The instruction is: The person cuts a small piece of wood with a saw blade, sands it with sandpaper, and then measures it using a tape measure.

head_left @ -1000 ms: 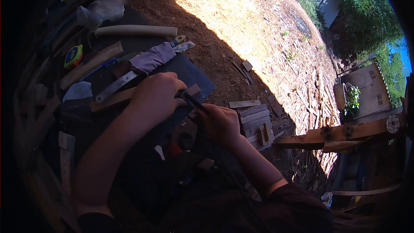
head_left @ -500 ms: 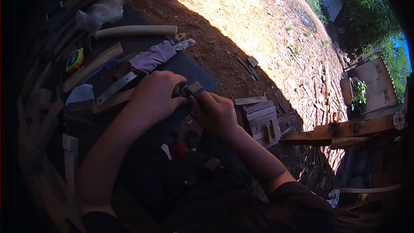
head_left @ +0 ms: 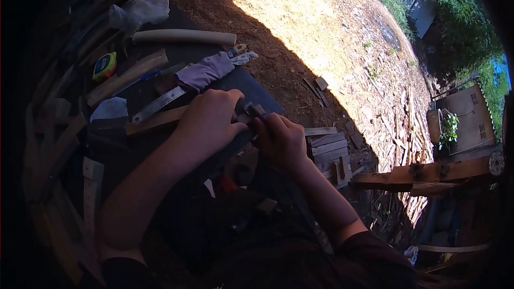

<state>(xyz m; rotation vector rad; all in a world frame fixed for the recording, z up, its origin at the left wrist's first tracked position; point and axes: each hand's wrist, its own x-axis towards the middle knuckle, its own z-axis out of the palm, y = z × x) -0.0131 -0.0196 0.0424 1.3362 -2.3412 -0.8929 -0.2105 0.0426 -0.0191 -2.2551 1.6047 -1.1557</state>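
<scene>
My left hand is closed near the mat's corner, its thumb and fingers around a small piece of wood that is mostly hidden. Facing it, my right hand grips a dark tool with a small metal part at its front; its kind cannot be made out. A small block-like wooden end shows between the hands. Behind my left wrist lies a wooden strip. Just beyond are a metal blade and a bundled purple-grey cloth.
On the dark work surface lie a tape measure, a curved wooden handle, and a plastic bag. Wood offcuts crowd the left side. Stacked wood pieces lie on the ground at right, near a thick beam.
The view has shifted, so the scene sits slightly further right. The tool's front has turned between my hands, showing its metal part more. Both hands keep their grip.
</scene>
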